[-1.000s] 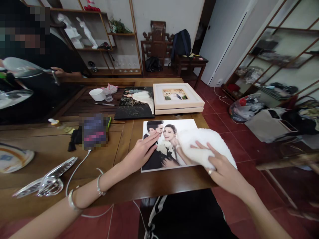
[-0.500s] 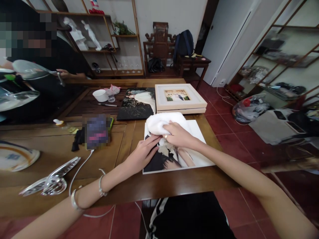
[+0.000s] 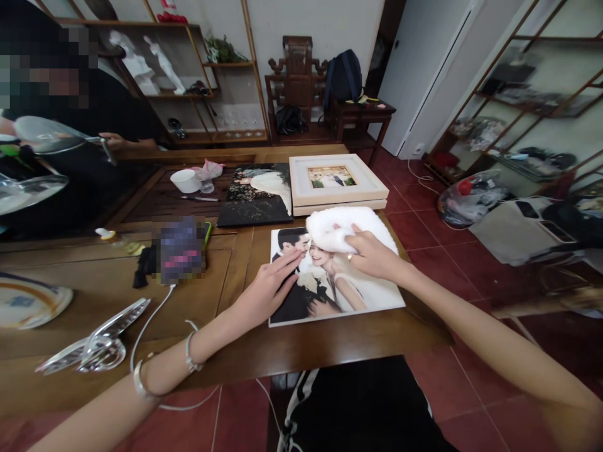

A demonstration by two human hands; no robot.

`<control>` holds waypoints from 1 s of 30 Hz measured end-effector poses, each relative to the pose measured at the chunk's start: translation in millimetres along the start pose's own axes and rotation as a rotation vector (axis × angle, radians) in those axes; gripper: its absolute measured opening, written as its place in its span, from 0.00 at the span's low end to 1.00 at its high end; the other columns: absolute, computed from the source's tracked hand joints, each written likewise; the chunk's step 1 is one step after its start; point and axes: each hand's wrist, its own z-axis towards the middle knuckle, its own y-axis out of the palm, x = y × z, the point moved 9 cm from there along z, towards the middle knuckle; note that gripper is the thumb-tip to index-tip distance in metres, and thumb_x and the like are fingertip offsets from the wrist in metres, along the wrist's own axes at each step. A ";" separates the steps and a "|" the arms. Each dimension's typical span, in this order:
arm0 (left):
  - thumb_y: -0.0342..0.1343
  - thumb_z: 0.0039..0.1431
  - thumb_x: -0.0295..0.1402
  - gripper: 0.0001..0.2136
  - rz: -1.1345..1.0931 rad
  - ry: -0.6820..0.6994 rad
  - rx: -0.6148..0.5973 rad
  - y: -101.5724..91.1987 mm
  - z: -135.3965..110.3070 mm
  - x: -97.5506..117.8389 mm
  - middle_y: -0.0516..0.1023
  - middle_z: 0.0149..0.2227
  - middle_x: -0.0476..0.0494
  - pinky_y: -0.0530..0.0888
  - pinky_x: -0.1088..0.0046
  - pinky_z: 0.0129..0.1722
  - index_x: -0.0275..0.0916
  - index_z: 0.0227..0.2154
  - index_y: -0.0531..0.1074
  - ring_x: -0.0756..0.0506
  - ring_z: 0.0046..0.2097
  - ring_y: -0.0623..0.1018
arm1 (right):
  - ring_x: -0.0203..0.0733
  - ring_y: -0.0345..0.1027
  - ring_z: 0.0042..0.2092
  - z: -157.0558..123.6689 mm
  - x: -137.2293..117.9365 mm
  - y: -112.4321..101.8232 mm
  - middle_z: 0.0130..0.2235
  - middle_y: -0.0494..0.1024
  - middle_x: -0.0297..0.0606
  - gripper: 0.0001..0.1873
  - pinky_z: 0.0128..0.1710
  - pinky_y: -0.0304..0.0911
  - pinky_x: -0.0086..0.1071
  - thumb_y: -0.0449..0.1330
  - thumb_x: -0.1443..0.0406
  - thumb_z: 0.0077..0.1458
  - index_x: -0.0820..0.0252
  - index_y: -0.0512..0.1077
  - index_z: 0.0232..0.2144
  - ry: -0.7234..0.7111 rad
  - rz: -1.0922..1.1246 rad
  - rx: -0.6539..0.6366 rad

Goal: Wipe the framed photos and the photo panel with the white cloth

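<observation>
A large wedding photo print (image 3: 330, 295) lies flat near the front right corner of the wooden table (image 3: 141, 282). My left hand (image 3: 271, 284) rests flat on the print's left part, fingers stretched out. My right hand (image 3: 372, 251) presses a white fluffy cloth (image 3: 336, 227) onto the print's upper right area, fingers closed over it. A ring shows on that hand.
Behind the print lie a dark wedding photo panel (image 3: 258, 194) and a white framed picture (image 3: 333, 183). A white cup (image 3: 184, 180), a plate (image 3: 28, 304), a metal clip (image 3: 94, 339) and a cable are on the table. Another person (image 3: 56, 107) sits at the far left.
My right hand with the cloth swept from the print's lower right up to its top left, then slid right along the top edge. My left hand stayed in place.
</observation>
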 end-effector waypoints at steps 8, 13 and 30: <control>0.42 0.68 0.32 0.20 0.015 -0.034 -0.005 -1.7 -0.3 2.7 0.62 0.64 0.40 0.60 0.55 0.62 0.42 0.62 0.60 0.42 0.66 0.59 | 0.55 0.65 0.57 -36.6 41.2 -8.9 0.50 0.77 0.46 0.10 0.61 0.51 0.52 0.50 0.74 0.46 0.56 0.66 0.24 0.105 -0.003 0.106; 0.43 0.68 0.32 0.20 0.002 -0.031 0.007 -2.2 0.1 3.3 0.62 0.64 0.40 0.60 0.55 0.62 0.43 0.61 0.61 0.42 0.65 0.60 | 0.55 0.52 0.64 -56.1 18.7 -6.3 0.59 0.67 0.47 0.10 0.64 0.45 0.55 0.51 0.75 0.43 0.56 0.67 0.24 0.042 0.023 0.104; 0.43 0.68 0.32 0.20 0.014 -0.012 0.009 -1.5 -0.7 3.0 0.62 0.64 0.39 0.61 0.54 0.62 0.41 0.61 0.62 0.41 0.65 0.61 | 0.54 0.44 0.67 -159.3 -67.1 1.1 0.62 0.63 0.38 0.13 0.64 0.40 0.64 0.49 0.79 0.37 0.56 0.62 0.16 -0.082 0.113 -0.003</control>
